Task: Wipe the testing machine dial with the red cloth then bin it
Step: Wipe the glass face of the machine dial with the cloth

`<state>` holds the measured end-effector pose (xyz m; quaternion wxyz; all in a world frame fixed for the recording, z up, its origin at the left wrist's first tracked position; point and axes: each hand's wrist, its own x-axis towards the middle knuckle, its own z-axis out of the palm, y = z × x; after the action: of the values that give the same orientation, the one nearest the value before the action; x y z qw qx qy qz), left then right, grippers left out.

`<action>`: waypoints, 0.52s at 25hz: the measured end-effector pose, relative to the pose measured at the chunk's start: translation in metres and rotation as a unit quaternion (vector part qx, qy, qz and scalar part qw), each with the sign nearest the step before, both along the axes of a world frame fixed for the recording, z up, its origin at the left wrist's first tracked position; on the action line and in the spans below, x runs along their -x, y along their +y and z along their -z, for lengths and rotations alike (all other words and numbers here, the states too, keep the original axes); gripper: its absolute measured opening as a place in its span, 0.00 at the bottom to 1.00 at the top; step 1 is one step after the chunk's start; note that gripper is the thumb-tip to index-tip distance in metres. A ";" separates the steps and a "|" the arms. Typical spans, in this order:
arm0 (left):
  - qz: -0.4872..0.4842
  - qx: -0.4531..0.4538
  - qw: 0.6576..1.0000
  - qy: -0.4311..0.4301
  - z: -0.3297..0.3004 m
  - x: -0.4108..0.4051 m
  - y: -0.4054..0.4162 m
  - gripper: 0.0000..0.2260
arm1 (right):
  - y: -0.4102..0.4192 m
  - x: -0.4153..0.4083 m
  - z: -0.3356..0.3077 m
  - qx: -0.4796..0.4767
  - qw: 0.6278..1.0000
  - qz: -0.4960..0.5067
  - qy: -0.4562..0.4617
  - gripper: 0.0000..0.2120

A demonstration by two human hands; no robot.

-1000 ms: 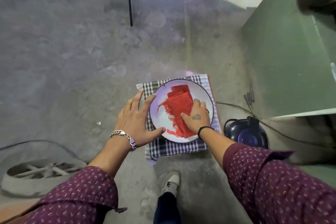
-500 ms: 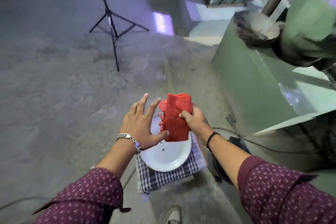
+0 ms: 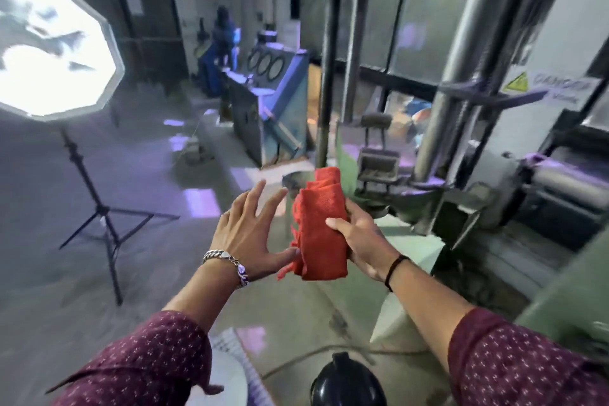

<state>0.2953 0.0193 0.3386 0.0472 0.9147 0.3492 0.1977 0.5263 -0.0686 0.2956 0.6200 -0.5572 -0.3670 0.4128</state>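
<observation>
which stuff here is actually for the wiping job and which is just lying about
For the job:
- red cloth, gripped in the right hand
- left hand, open beside the cloth
- green testing machine
- black bin

Just lying about:
- light stand
- white plate
- blue console with round gauges

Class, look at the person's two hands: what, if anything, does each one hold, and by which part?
The right hand grips the folded red cloth around its middle. The left hand is open, holding nothing.

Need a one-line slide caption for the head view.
Right hand holds folded red cloth; open left hand alongside.
</observation>
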 end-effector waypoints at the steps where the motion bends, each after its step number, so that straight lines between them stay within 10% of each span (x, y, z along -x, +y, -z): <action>1: 0.015 -0.018 1.000 -0.011 -0.022 -0.020 -0.015 0.52 | -0.021 -0.020 -0.021 -0.021 1.000 0.014 -0.009 0.22; 13: 0.205 -0.131 0.967 -0.074 -0.185 -0.281 -0.256 0.54 | -0.354 -0.252 -0.193 -0.117 0.953 0.250 -0.123 0.18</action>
<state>0.5759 -0.2362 0.5237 -0.0076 0.9480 0.1206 0.2944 0.7785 -0.4224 0.4884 0.7142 -0.6015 -0.3348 0.1269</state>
